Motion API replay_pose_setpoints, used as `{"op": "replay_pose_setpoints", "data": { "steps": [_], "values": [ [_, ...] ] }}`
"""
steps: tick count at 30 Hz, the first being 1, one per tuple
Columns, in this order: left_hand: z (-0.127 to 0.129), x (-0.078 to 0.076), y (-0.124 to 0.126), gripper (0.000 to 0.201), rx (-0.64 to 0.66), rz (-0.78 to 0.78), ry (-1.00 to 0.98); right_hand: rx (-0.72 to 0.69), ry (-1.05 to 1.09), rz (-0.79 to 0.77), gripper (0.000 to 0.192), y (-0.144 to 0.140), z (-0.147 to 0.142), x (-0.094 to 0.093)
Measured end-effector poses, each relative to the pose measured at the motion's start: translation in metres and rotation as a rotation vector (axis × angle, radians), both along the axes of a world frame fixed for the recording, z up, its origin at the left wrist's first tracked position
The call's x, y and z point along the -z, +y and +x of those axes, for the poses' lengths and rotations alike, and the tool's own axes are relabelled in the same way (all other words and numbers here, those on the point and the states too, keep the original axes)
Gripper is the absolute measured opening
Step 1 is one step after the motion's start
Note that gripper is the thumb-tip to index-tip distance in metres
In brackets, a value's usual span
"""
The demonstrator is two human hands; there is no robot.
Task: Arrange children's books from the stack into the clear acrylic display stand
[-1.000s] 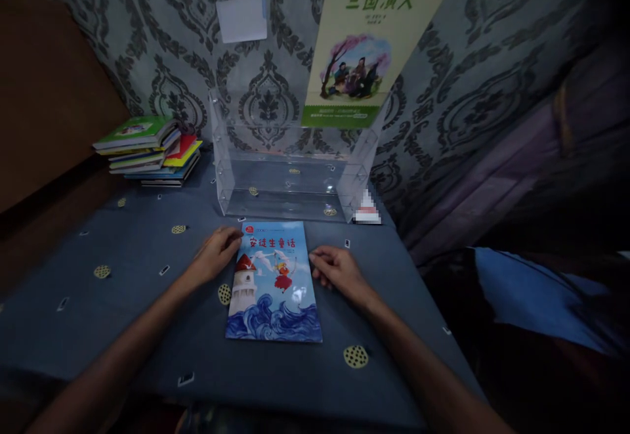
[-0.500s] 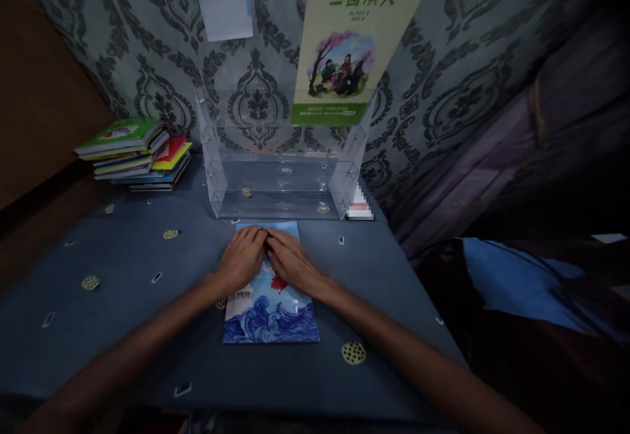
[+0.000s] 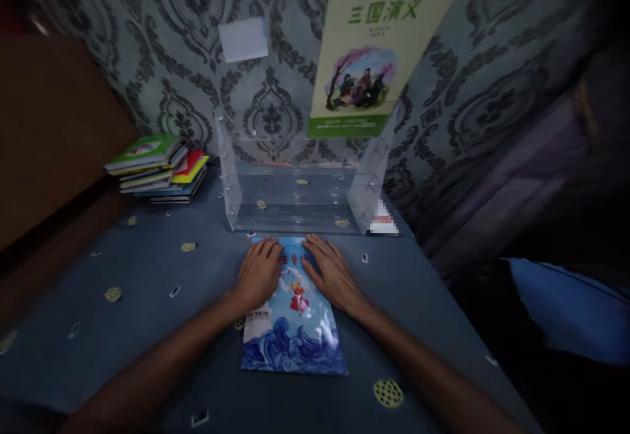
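Observation:
A blue picture book lies on the table, its cover showing waves and a small figure in red. My left hand rests flat on the book's upper left part, fingers stretched toward the far edge. On the upper right edge lies my right hand, fingers extended and thumb apart. Between the two hands, part of the red title shows; the rest of it is covered by them. Just beyond the book stands a clear acrylic rack, with no books on its shelves.
A stack of books sits at the back left. A pixelated triangular object stands beside the rack. Behind, a pale green poster and a white card are against the patterned wall. A purple curtain hangs at right.
My hands have moved apart from the middle of the book to its two sides, uncovering the red figure and part of the title. The camera view has shifted slightly.

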State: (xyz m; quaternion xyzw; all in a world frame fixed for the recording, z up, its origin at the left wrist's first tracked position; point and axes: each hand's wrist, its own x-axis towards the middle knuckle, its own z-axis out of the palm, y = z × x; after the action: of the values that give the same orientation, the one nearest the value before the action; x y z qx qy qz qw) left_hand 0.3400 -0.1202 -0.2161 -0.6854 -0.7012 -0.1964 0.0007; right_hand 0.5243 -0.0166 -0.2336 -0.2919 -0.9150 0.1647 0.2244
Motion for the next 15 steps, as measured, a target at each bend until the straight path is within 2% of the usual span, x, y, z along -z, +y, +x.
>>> {"op": "replay_pose_setpoints", "data": {
  "steps": [6,15],
  "values": [
    [0.003,-0.001,0.0,0.036,-0.019,-0.038,0.057,0.033,0.031,0.076,0.045,0.006,-0.002,0.013],
    [0.006,-0.01,-0.003,0.038,-0.004,-0.079,0.068,0.06,0.004,0.197,0.045,0.01,-0.003,0.02]
  ]
}}
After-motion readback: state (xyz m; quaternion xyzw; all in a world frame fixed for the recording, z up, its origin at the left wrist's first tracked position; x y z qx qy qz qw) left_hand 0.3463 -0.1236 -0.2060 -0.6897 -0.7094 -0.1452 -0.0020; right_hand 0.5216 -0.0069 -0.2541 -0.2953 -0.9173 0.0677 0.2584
